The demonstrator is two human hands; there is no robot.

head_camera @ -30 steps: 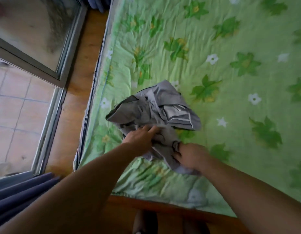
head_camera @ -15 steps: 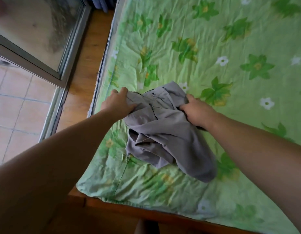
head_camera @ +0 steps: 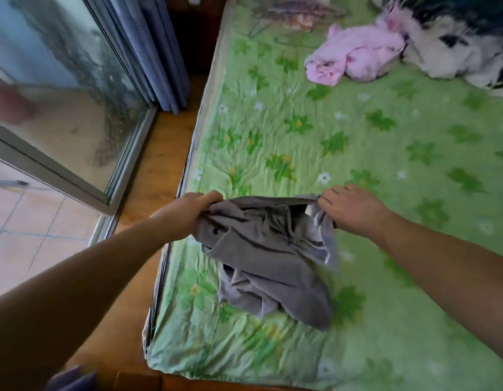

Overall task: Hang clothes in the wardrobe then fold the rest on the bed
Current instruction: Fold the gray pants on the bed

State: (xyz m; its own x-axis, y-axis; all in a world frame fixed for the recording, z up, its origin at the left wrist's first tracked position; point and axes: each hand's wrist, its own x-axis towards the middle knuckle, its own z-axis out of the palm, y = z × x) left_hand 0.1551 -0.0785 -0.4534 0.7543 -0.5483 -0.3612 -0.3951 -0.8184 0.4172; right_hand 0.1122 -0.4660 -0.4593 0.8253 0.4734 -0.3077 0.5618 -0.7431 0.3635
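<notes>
Holding the grey garment: we have the crumpled grey cloth garment (head_camera: 270,255) by its top edge, stretched between both hands over the near left corner of the bed. Its lower part sags in a bunch onto the sheet.
Left hand: our left hand (head_camera: 188,210) grips the garment's left end, fingers curled round the cloth.
Right hand: our right hand (head_camera: 352,210) pinches the right end, fingers bent over the edge.
Bed: the wrinkled green quilted sheet with a leaf and flower print (head_camera: 385,153) is bare around the grey garment.
Far end of the bed: a crumpled pink garment (head_camera: 354,55) lies unfolded, just beside a fluffy black-and-white heap (head_camera: 448,52). We cannot tell whether that heap is clothing.
Wardrobe: not in view, so we cannot say whether the hanging is done.
Progress: we judge the folding part is only starting. The grey garment is opened out but not flat, with no fold in it, and we see no folded pile.
Left to do: lay the grey garment flat, smooth it and fold it, then the pink one.
Beside the bed: a glass sliding door (head_camera: 61,108), a blue curtain (head_camera: 160,52) and a wooden floor (head_camera: 148,170) on our left.
</notes>
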